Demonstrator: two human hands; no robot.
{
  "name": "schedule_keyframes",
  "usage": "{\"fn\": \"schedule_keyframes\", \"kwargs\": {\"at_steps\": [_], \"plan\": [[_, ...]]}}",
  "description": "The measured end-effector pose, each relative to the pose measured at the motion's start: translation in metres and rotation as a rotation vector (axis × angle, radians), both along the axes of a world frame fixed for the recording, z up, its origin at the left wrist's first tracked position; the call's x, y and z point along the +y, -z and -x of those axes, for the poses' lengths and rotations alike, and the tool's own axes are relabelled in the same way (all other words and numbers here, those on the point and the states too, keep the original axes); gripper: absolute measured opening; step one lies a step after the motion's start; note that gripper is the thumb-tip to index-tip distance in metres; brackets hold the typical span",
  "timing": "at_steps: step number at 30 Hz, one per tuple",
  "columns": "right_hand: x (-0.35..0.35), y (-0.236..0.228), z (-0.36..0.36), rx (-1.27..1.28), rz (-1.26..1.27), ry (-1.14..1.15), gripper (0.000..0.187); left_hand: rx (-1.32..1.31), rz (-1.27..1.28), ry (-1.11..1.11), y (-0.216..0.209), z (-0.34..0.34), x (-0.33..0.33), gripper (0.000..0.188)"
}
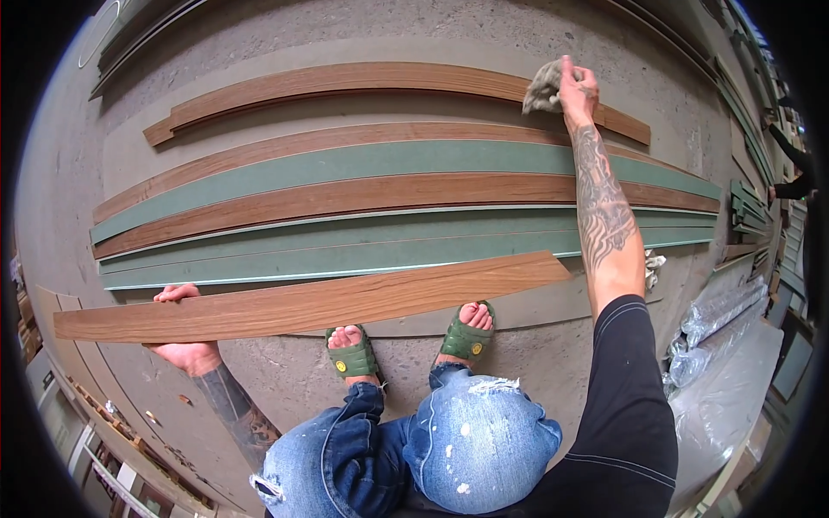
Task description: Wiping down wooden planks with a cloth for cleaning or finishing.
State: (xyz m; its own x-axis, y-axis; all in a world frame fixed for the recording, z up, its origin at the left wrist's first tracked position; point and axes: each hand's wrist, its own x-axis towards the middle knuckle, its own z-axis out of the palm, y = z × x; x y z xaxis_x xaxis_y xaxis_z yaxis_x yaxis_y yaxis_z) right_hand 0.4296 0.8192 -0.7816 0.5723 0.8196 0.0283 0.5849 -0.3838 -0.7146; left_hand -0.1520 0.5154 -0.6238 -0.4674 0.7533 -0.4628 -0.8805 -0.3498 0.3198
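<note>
My left hand (192, 355) is closed around the left part of a long brown wood-grain plank (328, 302), fingers over its far edge and palm below. The plank is tilted over my feet, its angled right end near the green boards. My right arm reaches far forward, and my right hand (580, 91) is closed on a crumpled grey rag (542, 88). The rag is over the right part of the farthest brown planks (371, 79); I cannot tell whether it touches them. Between lie several long boards, some with green faces (371, 157), some brown (389, 192).
A sheet of grey board (285, 52) lies under the planks on the concrete floor. A whitish crumpled cloth (654, 266) is beside my right forearm. Plastic-wrapped bundles (721, 319) and a pale panel (725, 406) stand at right. Another person's dark sleeve (794, 186) shows at far right.
</note>
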Motion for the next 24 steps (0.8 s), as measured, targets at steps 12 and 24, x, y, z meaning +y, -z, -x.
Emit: {"fn": "schedule_keyframes", "kwargs": {"at_steps": [12, 24], "plan": [[-0.030, 0.044, 0.107, -0.501, -0.387, -0.678, 0.023, 0.062, 0.010, 0.046, 0.001, -0.003, 0.011, 0.045], [-0.048, 0.027, 0.046, -0.352, -0.327, -0.447, 0.025, 0.002, -0.018, 0.043, -0.004, -0.022, 0.010, 0.049]]}}
